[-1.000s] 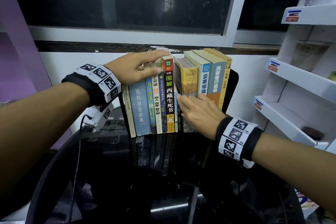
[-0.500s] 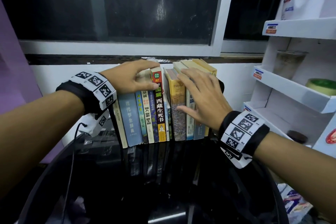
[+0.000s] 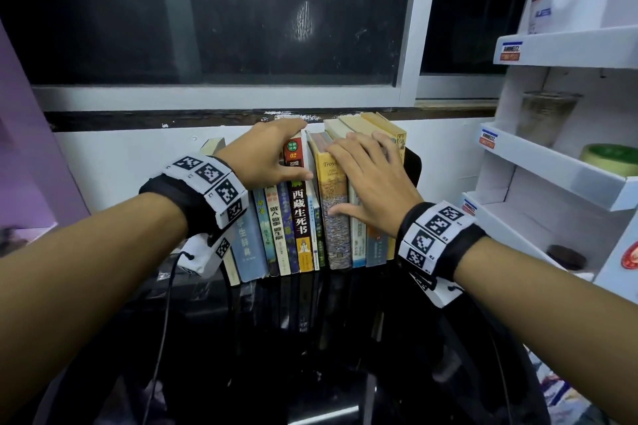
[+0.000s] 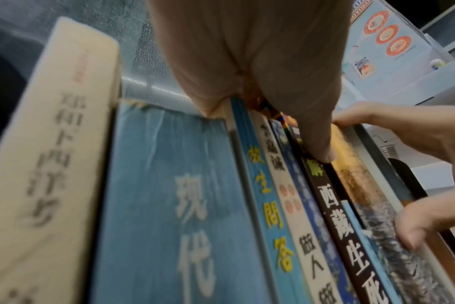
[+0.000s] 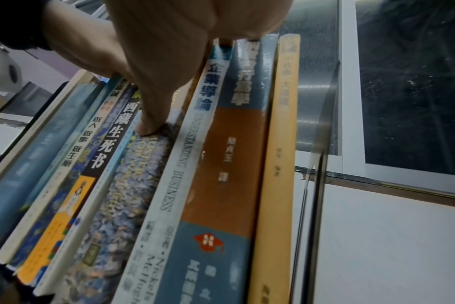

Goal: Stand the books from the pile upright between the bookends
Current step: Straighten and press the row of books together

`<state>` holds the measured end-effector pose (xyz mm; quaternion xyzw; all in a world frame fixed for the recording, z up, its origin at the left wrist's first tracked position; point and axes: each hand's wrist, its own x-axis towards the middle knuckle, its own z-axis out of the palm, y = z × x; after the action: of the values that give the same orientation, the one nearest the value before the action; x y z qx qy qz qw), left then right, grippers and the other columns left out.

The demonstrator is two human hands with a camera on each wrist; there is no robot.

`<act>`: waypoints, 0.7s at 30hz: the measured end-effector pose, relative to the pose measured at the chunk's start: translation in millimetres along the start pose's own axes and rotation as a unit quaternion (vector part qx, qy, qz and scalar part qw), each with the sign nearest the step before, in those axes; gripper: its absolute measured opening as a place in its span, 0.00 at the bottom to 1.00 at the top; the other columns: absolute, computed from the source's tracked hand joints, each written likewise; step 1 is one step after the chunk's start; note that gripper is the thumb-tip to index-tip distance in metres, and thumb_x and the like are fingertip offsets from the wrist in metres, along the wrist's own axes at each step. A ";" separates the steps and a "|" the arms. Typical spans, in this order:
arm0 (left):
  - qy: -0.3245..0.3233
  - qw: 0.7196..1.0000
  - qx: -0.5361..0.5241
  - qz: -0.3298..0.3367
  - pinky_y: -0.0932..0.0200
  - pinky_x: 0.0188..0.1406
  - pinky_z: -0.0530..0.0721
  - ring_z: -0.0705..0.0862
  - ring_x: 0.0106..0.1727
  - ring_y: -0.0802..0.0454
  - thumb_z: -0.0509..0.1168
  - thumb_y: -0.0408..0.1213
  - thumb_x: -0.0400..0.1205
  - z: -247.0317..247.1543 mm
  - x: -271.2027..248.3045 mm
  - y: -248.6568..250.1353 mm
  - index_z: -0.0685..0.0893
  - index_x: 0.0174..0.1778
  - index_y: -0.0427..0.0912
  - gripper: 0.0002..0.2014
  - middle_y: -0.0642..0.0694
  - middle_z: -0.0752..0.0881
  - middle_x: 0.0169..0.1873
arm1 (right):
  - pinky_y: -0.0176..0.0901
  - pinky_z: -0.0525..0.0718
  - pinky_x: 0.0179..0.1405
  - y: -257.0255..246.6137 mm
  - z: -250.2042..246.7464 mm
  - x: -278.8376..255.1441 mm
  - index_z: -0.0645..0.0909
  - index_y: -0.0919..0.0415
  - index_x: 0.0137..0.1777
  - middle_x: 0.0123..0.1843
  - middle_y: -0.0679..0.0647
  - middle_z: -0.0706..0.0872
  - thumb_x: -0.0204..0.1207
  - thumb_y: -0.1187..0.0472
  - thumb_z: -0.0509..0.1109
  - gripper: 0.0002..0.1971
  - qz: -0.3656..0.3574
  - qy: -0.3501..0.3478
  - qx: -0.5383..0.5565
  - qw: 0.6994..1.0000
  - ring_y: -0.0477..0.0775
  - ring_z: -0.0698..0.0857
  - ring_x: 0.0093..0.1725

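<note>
A row of books [image 3: 299, 214] stands upright on the black table [image 3: 310, 355], spines toward me. My left hand [image 3: 272, 155] lies over the tops of the left books, its thumb [image 4: 317, 139] pressing the spine of the black and red book [image 4: 338, 216]. My right hand [image 3: 369, 179] lies flat with straight fingers on the spines of the right books, its thumb on the yellow and grey book [image 3: 333, 235]. The black right bookend [image 3: 412, 166] stands just past the last yellow book [image 5: 275, 164], seen edge-on as a bookend [image 5: 322, 133]. My left wrist hides the left bookend.
A white tiered shelf [image 3: 552, 162] with a jar and small items stands close on the right. The wall and a dark window [image 3: 207, 28] are right behind the books. A purple wall [image 3: 27, 148] is at the left. A cable [image 3: 162, 321] hangs from my left wrist.
My right hand rose from the lower spines to lie flat across the upper spines. The right books, which leaned right, now stand straighter against the others. My left hand stayed.
</note>
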<state>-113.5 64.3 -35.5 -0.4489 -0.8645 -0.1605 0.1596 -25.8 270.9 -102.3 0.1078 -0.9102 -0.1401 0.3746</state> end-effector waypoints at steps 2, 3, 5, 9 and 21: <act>0.000 1.000 0.000 -0.001 0.53 0.72 0.75 0.77 0.74 0.46 0.78 0.51 0.74 0.0 -0.5 0.2 0.71 0.81 0.41 0.41 0.43 0.77 0.76 | 0.61 0.56 0.81 0.3 1.1 0.4 0.67 0.58 0.80 0.77 0.55 0.75 0.63 0.28 0.75 0.51 0.000 0.002 0.000 1.000 0.60 0.68 0.79; -0.001 1.000 -0.001 -0.001 0.54 0.72 0.75 0.77 0.75 0.46 0.78 0.51 0.74 0.1 -0.6 0.3 0.70 0.82 0.42 0.42 0.43 0.77 0.77 | 0.61 0.56 0.80 0.3 1.7 0.8 0.67 0.58 0.80 0.77 0.55 0.75 0.63 0.28 0.75 0.51 0.001 0.002 -0.001 1.000 0.60 0.68 0.79; -0.003 1.000 -0.006 -0.001 0.54 0.71 0.77 0.78 0.74 0.47 0.78 0.50 0.74 0.3 -0.6 1.0 0.70 0.81 0.42 0.41 0.43 0.77 0.76 | 0.61 0.57 0.80 -0.5 3.1 1.6 0.68 0.59 0.80 0.76 0.55 0.75 0.63 0.29 0.75 0.51 0.006 -0.001 -0.008 1.000 0.60 0.68 0.79; -0.003 1.000 -0.009 -0.003 0.52 0.69 0.80 0.79 0.72 0.45 0.78 0.49 0.74 -0.3 -1.9 3.3 0.72 0.80 0.41 0.40 0.42 0.78 0.75 | 0.64 0.58 0.80 -2.9 6.0 3.4 0.68 0.59 0.80 0.76 0.56 0.75 0.63 0.29 0.76 0.51 0.018 0.002 -0.022 1.000 0.61 0.69 0.78; -0.038 0.998 0.049 0.016 0.50 0.76 0.70 0.75 0.76 0.48 0.75 0.60 0.73 -5.1 14.4 6.3 0.75 0.79 0.47 0.39 0.47 0.78 0.75 | 0.55 0.63 0.79 11.1 -17.8 0.8 0.61 0.61 0.85 0.84 0.58 0.66 0.66 0.31 0.75 0.54 -0.010 -0.017 0.000 1.000 0.58 0.68 0.80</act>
<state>-115.5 76.0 -24.0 -0.4598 -0.8695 -0.0982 0.1515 -14.7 278.0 -85.9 0.1146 -0.9153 -0.1457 0.3576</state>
